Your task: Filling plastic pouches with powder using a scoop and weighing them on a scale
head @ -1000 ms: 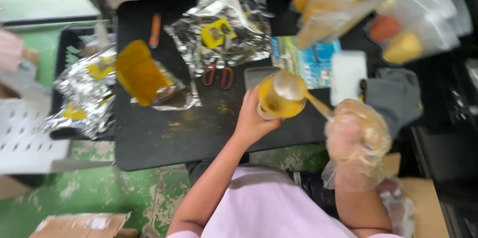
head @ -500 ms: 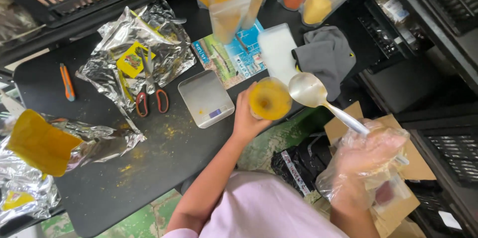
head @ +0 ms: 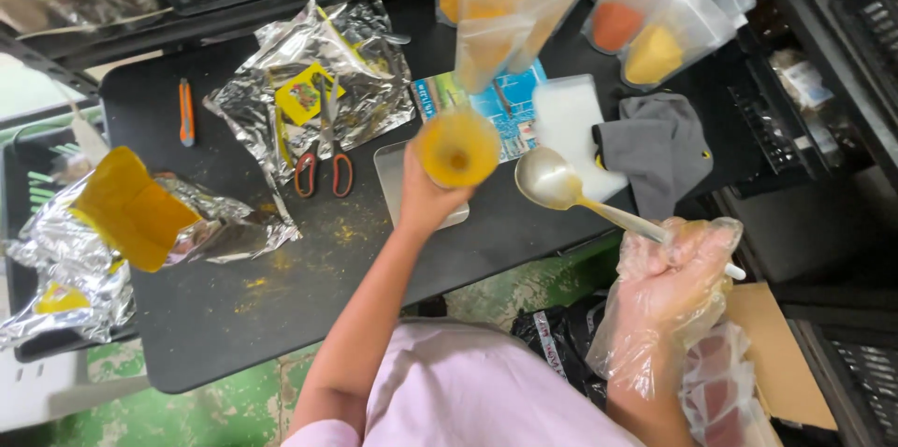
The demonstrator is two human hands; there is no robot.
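Note:
My left hand [head: 423, 196] holds a small clear cup [head: 458, 148] with yellow-orange powder in it, raised over a small digital scale [head: 398, 183] on the black table [head: 281, 288]. My right hand [head: 669, 293], in a loose clear plastic glove, grips the handle of a metal spoon [head: 554, 180]. The spoon's bowl looks empty and hangs just right of the cup, not touching it.
Red-handled scissors [head: 323, 162] lie on crumpled foil [head: 313, 96] left of the scale. An orange cutter [head: 186, 112] lies farther left. More foil with a yellow-orange block [head: 131, 209] sits at the left edge. Several powder-filled bags [head: 655, 31], a grey cloth [head: 659, 148] and a white pad [head: 566, 120] stand behind.
The view has swung so the table sits more level and centred. The cup and spoon have stayed close together, now raised over the scale, and the spoon's bowl has moved right of the cup.

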